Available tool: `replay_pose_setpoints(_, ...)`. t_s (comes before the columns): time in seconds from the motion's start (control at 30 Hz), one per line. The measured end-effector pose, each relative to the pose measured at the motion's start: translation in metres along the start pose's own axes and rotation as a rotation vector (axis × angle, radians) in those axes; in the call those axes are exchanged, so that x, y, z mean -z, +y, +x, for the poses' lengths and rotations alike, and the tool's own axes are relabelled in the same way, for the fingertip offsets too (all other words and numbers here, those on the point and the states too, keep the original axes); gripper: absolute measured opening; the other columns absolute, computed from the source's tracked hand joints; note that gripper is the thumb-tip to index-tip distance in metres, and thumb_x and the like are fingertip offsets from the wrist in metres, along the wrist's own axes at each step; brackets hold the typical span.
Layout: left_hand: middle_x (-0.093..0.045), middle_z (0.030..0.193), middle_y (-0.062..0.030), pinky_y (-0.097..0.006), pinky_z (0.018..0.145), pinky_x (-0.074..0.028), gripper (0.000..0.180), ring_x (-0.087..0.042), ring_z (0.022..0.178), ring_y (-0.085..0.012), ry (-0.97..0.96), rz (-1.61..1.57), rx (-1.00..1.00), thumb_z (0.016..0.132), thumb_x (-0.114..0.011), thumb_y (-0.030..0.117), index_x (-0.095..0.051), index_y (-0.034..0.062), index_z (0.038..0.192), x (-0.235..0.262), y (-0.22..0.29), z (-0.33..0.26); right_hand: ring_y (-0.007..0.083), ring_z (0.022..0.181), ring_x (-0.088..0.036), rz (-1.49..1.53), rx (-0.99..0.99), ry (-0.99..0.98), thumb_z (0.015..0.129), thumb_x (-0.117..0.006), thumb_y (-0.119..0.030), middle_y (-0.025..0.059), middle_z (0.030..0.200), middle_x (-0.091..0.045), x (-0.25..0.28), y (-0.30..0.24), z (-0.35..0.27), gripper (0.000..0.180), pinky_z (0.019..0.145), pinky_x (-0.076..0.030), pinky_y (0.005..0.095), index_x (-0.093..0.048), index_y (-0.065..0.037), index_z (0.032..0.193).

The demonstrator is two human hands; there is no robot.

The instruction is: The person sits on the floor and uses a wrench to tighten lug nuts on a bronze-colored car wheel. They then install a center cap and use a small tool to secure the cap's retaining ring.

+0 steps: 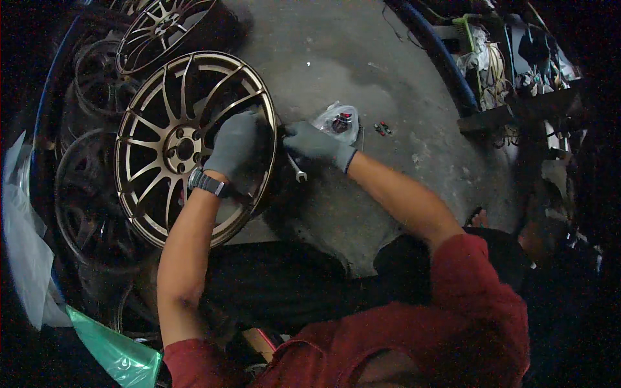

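The bronze multi-spoke wheel [174,146] stands ahead and to the left, with both gloved hands at its right side. The left hand [236,142] lies over the spokes between hub and outer lip; its fingertips are hidden, so its grip cannot be told. The right hand [317,145] is curled just outside the lip, a wrench [299,173] showing below it; whether it grasps that is unclear.

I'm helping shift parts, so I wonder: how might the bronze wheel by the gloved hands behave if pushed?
The bronze wheel would probably feel rigid, as its spokes look like solid metal. Its round rim suggests it could roll if stood on edge. No tyre shows on it, so it may be lighter than a complete wheel.
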State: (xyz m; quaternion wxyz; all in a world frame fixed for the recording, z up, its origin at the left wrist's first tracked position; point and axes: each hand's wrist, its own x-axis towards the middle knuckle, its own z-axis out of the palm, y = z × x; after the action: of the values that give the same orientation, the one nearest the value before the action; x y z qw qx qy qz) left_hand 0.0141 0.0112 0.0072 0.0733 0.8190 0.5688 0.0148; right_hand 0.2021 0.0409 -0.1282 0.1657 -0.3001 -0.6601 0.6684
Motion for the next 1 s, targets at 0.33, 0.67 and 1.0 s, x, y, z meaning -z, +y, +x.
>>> replay_pose_setpoints(0.33, -0.069, 0.087, -0.0216, -0.051, 0.078, -0.054, 0.012, -0.068, 0.087, -0.0415, 0.038, -0.027, -0.027, 0.085, -0.063, 0.011, -0.073, 0.0047, 0.087, 0.002, 0.006, 0.004, 0.0378, 0.093, -0.071, -0.087, -0.047, -0.144, 0.088, -0.058, -0.022, 0.0238, 0.108, -0.074, 0.033, -0.029, 0.003, 0.036, 0.084, -0.055, 0.0475, -0.07, 0.002, 0.114)
replay_pose_setpoints(0.67, -0.068, 0.086, -0.0202, -0.051, 0.078, -0.054, 0.011, -0.067, 0.087, -0.0404, 0.04, -0.073, 0.001, 0.084, -0.065, 0.009, -0.073, 0.0059, 0.091, 0.003, 0.009, 0.004, 0.0414, 0.102, -0.07, -0.997, 0.15, -0.116, 0.088, -0.063, -0.02, 0.0219, 0.111, -0.073, 0.066, -0.062, 0.028, 0.027, 0.087, -0.056, 0.0491, -0.073, -0.006, 0.109)
replay_pose_setpoints(1.0, -0.067, 0.085, -0.0212, -0.052, 0.075, -0.054, 0.009, -0.067, 0.082, -0.0422, 0.067, -0.09, -0.066, 0.082, -0.065, 0.006, -0.07, 0.0043, 0.089, -0.012, -0.012, 0.003, 0.0436, 0.11, -0.069, -0.675, -0.166, -0.03, 0.087, -0.061, -0.027, 0.0281, 0.12, -0.07, 0.044, -0.016, 0.005, 0.043, 0.096, -0.054, 0.0514, -0.069, -0.001, 0.119)
